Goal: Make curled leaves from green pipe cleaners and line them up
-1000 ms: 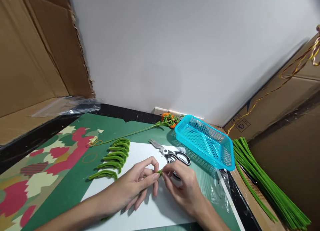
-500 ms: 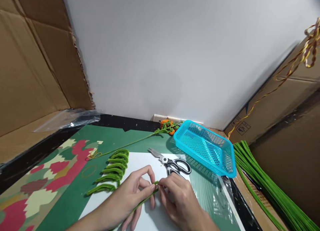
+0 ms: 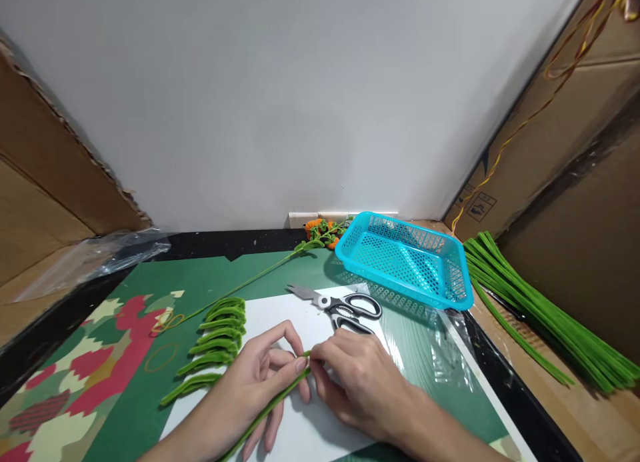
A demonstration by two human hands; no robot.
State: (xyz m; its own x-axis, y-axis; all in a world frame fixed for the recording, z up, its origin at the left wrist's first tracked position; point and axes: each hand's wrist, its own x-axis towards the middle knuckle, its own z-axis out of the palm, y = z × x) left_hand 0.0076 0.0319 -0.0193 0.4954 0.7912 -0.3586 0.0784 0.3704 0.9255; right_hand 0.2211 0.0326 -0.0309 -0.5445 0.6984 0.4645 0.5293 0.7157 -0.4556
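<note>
A green fuzzy pipe cleaner [image 3: 265,412] runs from the bottom edge up between my two hands. My left hand [image 3: 267,385] pinches it between thumb and fingers near its upper end. Close beside, my right hand [image 3: 350,382] has thumb and forefinger closed on the same end, so the tip is mostly hidden. Both hands are over a white sheet of paper [image 3: 273,312]. Left of them lies a row of several bent green pipe-cleaner pieces [image 3: 215,349]. Scissors [image 3: 333,305] with black and grey handles rest just beyond my right hand, blades pointing left.
A blue perforated basket [image 3: 405,262] stands at the back right. Behind the paper lies a pipe-cleaner stem with orange flowers [image 3: 320,232]. A bundle of long green pipe cleaners [image 3: 540,315] lies at the right. Cardboard [image 3: 55,162] rises at the left, by a plastic bag [image 3: 100,262].
The head view has tilted and shifted, so the basket and scissors sit higher and differently angled. Both hands keep their pinch on the pipe cleaner, and more of its length shows below them.
</note>
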